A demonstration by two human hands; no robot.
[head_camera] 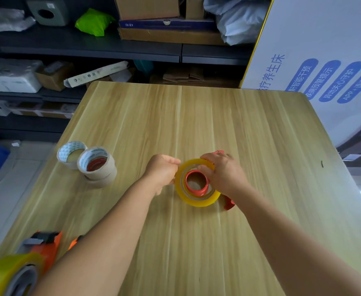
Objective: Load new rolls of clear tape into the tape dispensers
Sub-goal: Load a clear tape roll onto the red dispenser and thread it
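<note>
Wood counter (260,146), bare toward far & right edges. Near-left corner: loaded orange dispenser (45,246). Mid: my left hand (161,170) & right hand (223,173), both grips holding yellow-clear roll (197,200) on red dispenser (196,181). Far-left: empty cores (96,165).

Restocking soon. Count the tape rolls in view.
5: one in the hands, one bottom-left on a dispenser, three near the table's left edge; more may be hidden.

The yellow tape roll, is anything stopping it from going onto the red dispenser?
Nothing visible does. The roll already sits around the dispenser's red hub, with both hands on it: left hand at its left edge, right hand over its top.
</note>
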